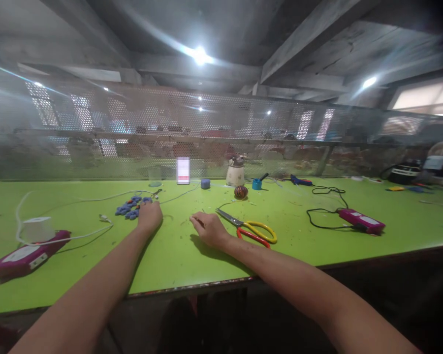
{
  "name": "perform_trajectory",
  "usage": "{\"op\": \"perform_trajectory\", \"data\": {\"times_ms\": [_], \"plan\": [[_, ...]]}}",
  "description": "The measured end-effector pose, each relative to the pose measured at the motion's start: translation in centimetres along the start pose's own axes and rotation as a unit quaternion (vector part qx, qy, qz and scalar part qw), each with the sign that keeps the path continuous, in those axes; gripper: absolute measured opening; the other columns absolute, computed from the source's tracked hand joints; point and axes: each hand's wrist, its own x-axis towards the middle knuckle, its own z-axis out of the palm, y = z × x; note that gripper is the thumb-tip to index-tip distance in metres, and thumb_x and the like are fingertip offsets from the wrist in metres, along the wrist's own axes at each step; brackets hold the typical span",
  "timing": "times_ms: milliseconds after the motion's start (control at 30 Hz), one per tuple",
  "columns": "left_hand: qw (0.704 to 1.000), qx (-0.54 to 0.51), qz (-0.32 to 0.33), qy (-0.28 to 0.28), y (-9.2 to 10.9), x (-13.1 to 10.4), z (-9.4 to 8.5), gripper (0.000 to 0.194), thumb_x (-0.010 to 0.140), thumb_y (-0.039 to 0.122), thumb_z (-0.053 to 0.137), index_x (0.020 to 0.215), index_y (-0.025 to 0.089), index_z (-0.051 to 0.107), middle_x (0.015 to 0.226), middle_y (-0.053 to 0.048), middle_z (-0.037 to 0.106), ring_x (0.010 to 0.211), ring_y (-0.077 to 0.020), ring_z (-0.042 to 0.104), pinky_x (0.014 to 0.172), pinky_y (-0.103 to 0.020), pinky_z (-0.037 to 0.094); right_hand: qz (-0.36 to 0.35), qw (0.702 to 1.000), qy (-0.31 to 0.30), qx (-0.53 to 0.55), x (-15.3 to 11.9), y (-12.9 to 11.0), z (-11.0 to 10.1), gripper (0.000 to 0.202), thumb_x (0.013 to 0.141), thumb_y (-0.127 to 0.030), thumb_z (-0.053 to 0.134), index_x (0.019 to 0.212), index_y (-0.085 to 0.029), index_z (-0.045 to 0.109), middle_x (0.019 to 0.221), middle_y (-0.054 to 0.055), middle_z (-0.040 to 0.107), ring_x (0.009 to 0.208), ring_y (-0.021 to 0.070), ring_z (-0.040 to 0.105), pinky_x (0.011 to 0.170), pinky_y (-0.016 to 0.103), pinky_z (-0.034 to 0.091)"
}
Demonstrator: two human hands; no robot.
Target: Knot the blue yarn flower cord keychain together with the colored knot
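My left hand (pixel 150 217) is closed at the right edge of a cluster of blue crocheted flowers (pixel 127 210) with small orange spots. Its fingertips are partly hidden against the piece. A thin pointed object (pixel 158 192) sticks up beyond the fingers. My right hand (pixel 209 230) is pinched just above the green table; a small dark thing shows at the fingertips, too small to name. Beside it lie slightly open scissors (pixel 239 224) with a red and a yellow handle. Pale blue yarn runs toward a small blue ball (pixel 205 183).
A purple power strip (pixel 29 256) with a white charger and cable lies left; another purple power strip (pixel 362 221) lies right. At the back stand a phone (pixel 183 171), a cream bottle (pixel 235 172), a blue pot (pixel 257 184) and a dark striped ball (pixel 240 192), before a perforated screen (pixel 214 118).
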Motion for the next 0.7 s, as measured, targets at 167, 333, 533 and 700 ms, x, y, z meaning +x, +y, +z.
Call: {"op": "perform_trajectory", "data": {"times_ms": [167, 333, 533, 700], "plan": [[0.998, -0.048, -0.048, -0.017, 0.3, 0.0, -0.7, 0.008, 0.057, 0.007, 0.053, 0.059, 0.015, 0.054, 0.079, -0.021, 0.061, 0.095, -0.0363, 0.057, 0.088, -0.048, 0.04, -0.011, 1.0, -0.009, 0.016, -0.2, -0.5, -0.2, 0.023, 0.093, -0.025, 0.047, 0.08, -0.015, 0.064, 0.068, 0.004, 0.063, 0.058, 0.012, 0.048, 0.06, 0.026, 0.033], [0.981, -0.158, -0.104, -0.042, 1.5, 1.3, -2.5, 0.009, 0.063, 0.008, 0.056, 0.065, 0.014, 0.062, 0.073, -0.015, 0.065, 0.089, -0.0324, 0.062, 0.085, -0.045, 0.044, -0.022, 0.999, -0.001, 0.037, 0.0, -0.8, -0.6, 0.024, 0.092, -0.023, 0.048, 0.076, -0.014, 0.063, 0.063, 0.002, 0.059, 0.055, 0.0115, 0.044, 0.058, 0.026, 0.033], [0.908, -0.372, -0.075, -0.177, 5.8, -0.1, -4.5, 0.022, 0.078, 0.019, 0.062, 0.098, 0.014, 0.069, 0.093, -0.012, 0.072, 0.082, -0.0195, 0.067, 0.078, -0.035, 0.052, 0.069, 0.983, 0.002, 0.171, 1.2, -0.3, -1.3, 0.011, 0.081, -0.019, 0.061, 0.089, -0.015, 0.067, 0.085, 0.006, 0.062, 0.077, 0.0154, 0.054, 0.07, 0.029, 0.042], [0.794, -0.526, 0.002, -0.306, 8.2, -2.1, -5.4, 0.016, 0.069, 0.022, 0.074, 0.084, 0.016, 0.071, 0.087, -0.009, 0.072, 0.08, -0.0195, 0.065, 0.081, -0.038, 0.051, 0.17, 0.934, -0.026, 0.314, 1.7, -0.1, -1.7, 0.027, 0.068, -0.014, 0.071, 0.093, -0.017, 0.061, 0.095, 0.006, 0.063, 0.089, 0.0178, 0.06, 0.069, 0.03, 0.05]]}}
